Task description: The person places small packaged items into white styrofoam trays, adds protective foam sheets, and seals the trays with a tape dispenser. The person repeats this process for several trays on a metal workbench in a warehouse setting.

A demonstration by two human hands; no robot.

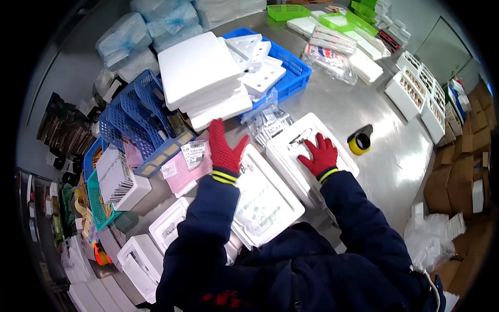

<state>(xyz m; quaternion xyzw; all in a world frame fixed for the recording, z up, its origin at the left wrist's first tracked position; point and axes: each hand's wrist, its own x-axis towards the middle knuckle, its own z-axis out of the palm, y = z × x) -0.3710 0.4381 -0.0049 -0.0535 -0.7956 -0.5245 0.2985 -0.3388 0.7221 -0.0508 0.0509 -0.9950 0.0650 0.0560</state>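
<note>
That white rectangular foam box (290,160) under the spread, red-gloved right hand (319,156) looks light, stiff, fragile; I'd grip opposite rims. The left hand (224,150) is spread farther left.

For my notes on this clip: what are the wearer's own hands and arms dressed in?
The left hand and right hand both wear red gloves, the left one visibly textured. Their dark cuffs carry bright yellow stripes. Long, loose navy sleeves cover both arms, with no lettering visible on them.
</note>
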